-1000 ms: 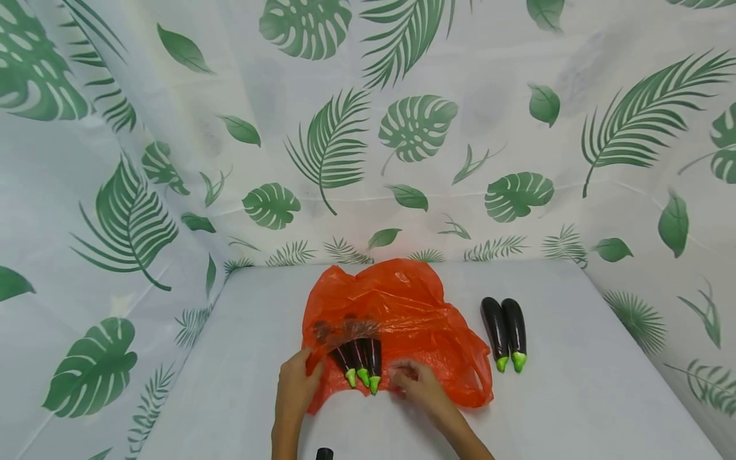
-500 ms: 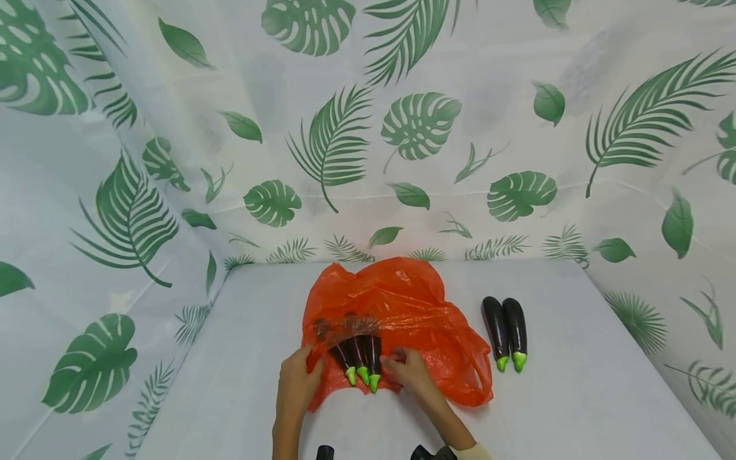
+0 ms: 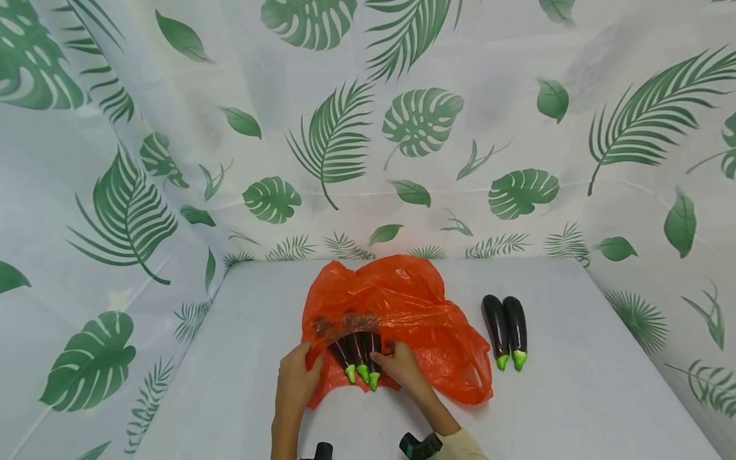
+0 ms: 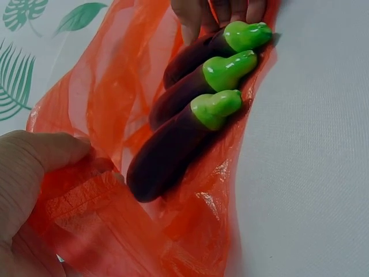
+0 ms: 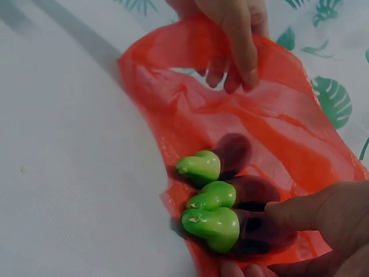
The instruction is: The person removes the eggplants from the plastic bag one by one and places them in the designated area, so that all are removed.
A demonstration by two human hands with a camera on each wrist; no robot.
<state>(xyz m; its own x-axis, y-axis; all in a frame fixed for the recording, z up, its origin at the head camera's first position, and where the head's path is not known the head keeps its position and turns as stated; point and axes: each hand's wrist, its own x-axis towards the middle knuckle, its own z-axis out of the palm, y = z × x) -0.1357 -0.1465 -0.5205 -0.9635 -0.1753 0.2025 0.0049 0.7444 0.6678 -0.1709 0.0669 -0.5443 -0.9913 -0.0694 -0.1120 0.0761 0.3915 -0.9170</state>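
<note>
A red plastic bag lies spread on the table, its mouth toward me. Three dark purple eggplants with green stem ends lie side by side in the mouth, stems outward; their far ends show dimly through the plastic. My left hand grips the mouth's left edge, thumb and fingers on either side of the film in the left wrist view. At the mouth's right side, my right hand holds the rightmost eggplant, thumb on its top and fingers along its outer side, partly hidden.
Two more eggplants lie side by side on the white table, right of the bag. A leaf-patterned sheet rises behind the table and on both sides. Black wrist cameras show at the bottom edge.
My right hand has moved left from the bag's right part onto the rightmost eggplant. The left hand stays at the bag's edge, and the two outside eggplants have not moved.
</note>
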